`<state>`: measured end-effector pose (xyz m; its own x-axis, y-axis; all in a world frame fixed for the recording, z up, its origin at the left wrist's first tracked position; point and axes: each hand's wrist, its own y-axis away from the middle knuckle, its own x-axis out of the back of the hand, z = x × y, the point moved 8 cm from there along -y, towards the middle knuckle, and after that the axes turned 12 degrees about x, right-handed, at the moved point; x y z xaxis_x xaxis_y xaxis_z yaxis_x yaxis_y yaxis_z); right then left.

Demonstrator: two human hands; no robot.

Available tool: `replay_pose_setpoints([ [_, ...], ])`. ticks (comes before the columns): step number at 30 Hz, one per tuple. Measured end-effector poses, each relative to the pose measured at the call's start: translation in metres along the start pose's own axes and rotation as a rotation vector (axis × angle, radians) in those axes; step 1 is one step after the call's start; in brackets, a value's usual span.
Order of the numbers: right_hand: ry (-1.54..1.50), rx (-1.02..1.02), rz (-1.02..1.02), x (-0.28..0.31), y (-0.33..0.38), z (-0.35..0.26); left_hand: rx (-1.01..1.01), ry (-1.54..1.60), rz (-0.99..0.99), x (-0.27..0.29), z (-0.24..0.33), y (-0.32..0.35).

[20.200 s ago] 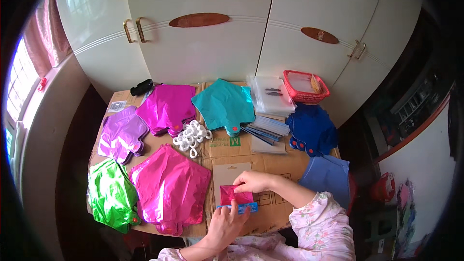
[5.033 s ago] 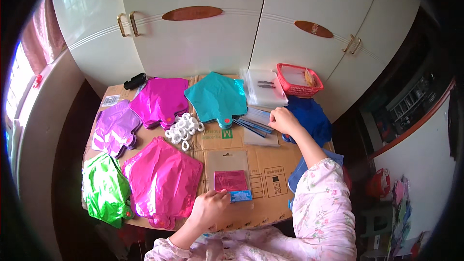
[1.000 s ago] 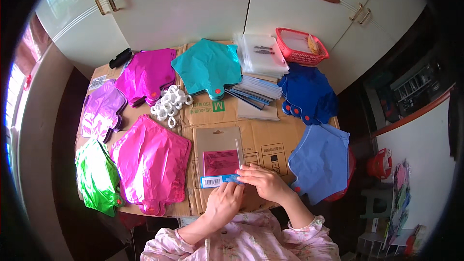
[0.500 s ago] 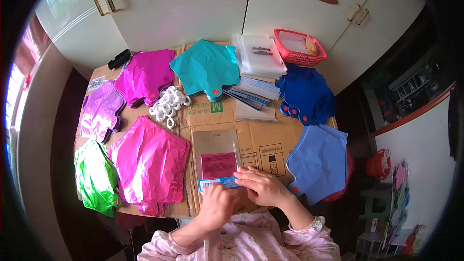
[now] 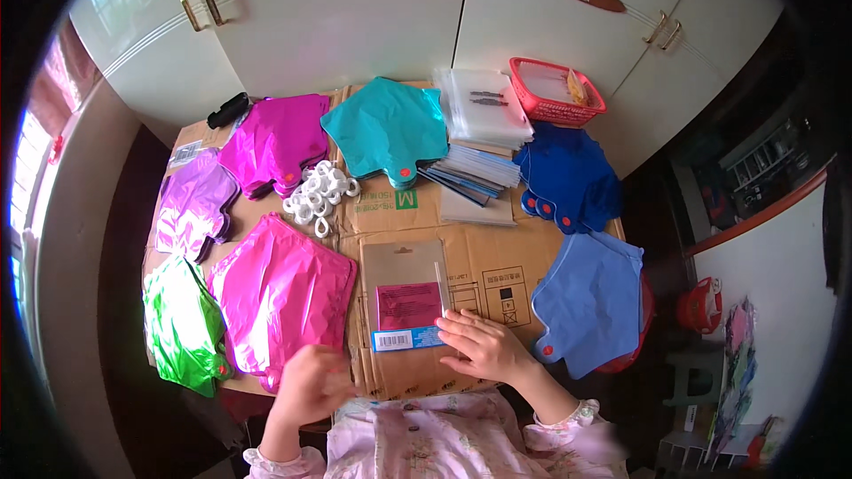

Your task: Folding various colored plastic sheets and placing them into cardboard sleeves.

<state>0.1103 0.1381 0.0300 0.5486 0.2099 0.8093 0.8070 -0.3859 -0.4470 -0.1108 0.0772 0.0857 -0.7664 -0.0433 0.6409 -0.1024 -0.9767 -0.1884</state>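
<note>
- Bench, topped with cardboard, spreads across the middle of the frame before me.
- Pink foil stack lies left of centre.
- Clear packet lies flat at lower centre.
- My right grip, lower centre, is released, fingers extended onto the packet's lower right edge.
- My left grip, lower left, is bent and blurred; I cannot tell whether it holds anything.
- Folded pink piece shows within the packet, above its blue strip.

My left grip is loosely curled, slightly blurred; my right grip is palm down, fingers extended leftward.
</note>
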Motion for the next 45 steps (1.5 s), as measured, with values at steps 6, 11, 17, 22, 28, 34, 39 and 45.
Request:
replay_pose_setpoints([
  [6,-0.032,-0.014,-0.006,0.009,-0.004,-0.007,-0.136,-0.487,-0.272,-0.044,0.001,0.008],
  [11,-0.057,-0.014,0.039,0.008,0.002,-0.008,-0.145,-0.541,-0.251,-0.051,0.001,0.022],
  [17,0.028,0.01,0.072,0.007,0.003,-0.015,-0.188,-0.547,-0.205,-0.057,0.002,0.032],
  [22,0.123,0.047,0.066,0.006,0.003,-0.022,-0.345,-0.631,-0.158,-0.058,0.01,0.03],
  [28,0.107,0.04,0.037,0.002,0.007,-0.018,-0.433,-0.595,-0.102,-0.063,0.006,0.025],
  [34,-0.054,-0.032,0.006,0.018,-0.001,-0.022,-0.315,-0.449,-0.046,-0.058,0.002,0.011],
  [39,0.002,-0.031,0.058,0.009,0.007,-0.017,-0.04,-0.24,0.033,-0.053,-0.012,-0.003],
  [45,0.009,-0.239,0.214,0.0,0.009,-0.009,0.169,-0.186,0.102,-0.053,-0.02,-0.015],
])
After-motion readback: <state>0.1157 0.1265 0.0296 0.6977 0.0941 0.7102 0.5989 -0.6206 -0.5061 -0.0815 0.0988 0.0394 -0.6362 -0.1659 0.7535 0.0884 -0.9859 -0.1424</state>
